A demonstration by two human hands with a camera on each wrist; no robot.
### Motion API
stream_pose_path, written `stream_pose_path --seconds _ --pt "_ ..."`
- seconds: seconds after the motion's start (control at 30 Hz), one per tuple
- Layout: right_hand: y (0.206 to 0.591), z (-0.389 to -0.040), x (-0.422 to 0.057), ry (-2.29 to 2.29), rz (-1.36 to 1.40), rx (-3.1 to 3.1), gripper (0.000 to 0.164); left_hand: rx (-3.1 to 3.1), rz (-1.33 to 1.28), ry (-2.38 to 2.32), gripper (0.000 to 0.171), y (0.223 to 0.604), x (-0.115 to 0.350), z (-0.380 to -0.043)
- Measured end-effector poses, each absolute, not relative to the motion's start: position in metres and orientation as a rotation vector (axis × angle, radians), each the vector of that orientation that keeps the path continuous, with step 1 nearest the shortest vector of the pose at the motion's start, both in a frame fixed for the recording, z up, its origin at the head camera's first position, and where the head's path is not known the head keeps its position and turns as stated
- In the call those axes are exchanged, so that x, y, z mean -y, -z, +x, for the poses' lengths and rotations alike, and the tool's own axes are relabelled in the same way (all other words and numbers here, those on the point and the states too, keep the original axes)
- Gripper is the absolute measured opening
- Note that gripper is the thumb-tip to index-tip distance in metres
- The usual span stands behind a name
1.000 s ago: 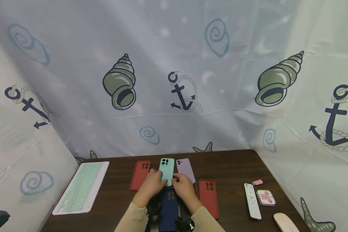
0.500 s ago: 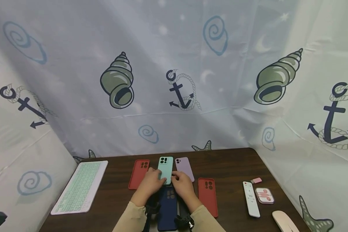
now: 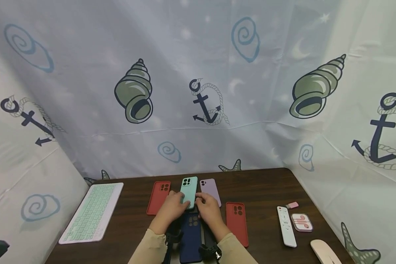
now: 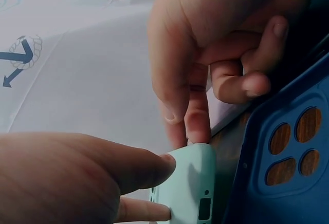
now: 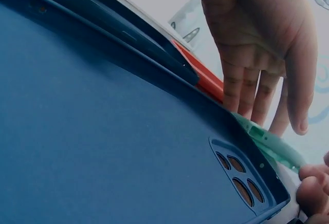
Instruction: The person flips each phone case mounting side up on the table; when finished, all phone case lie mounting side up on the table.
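A mint-green phone case with several camera openings is at the middle of the table's far side. My left hand pinches it, thumb on its back and fingers along its left side. In the left wrist view that thumb presses the case close to one corner. From the other side, my right hand holds fingertips at the near right corner, and its other fingers are curled. A navy phone case lies just nearer, between my wrists; its camera openings show wood beneath.
Red phone cases lie to the left and right. A lilac phone case lies right beside the mint one. A keyboard is at far left; a remote, a small box and a mouse are at right.
The mint case has shifted slightly forward and up, its far end a little higher in view. Both hands stay on it; the other things keep their places.
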State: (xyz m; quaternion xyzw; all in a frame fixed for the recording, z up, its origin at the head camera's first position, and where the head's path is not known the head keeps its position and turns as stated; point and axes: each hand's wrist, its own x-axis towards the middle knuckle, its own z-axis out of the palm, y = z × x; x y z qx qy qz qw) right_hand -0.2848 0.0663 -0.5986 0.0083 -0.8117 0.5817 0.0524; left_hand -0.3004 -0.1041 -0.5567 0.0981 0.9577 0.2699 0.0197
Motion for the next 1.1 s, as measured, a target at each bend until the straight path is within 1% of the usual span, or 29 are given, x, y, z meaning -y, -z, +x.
stream_pose_path --seconds 0.23,0.43,0.73,1.1 --pt "0.5969 -0.2849 -0.0659 -1.774 0.062 2.437 0.029 -2.942 0.294 -0.897 0.051 0.5557 0.1064 -0.2994" --pt "0.5969 -0.2849 -0.0665 -1.826 0.131 2.402 0.032 -2.931 0.314 -0.939 0.058 0.5543 0.1061 -0.2973" --pt "0.5965 -0.2849 -0.0667 -1.786 0.291 2.410 0.041 -2.899 0.298 -0.981 0.067 0.5576 0.1066 -0.2991" --pt "0.5999 -0.2879 -0.0677 -1.846 0.331 2.407 0.049 -2.843 0.267 -1.107 0.051 0.5530 0.1071 -0.3026"
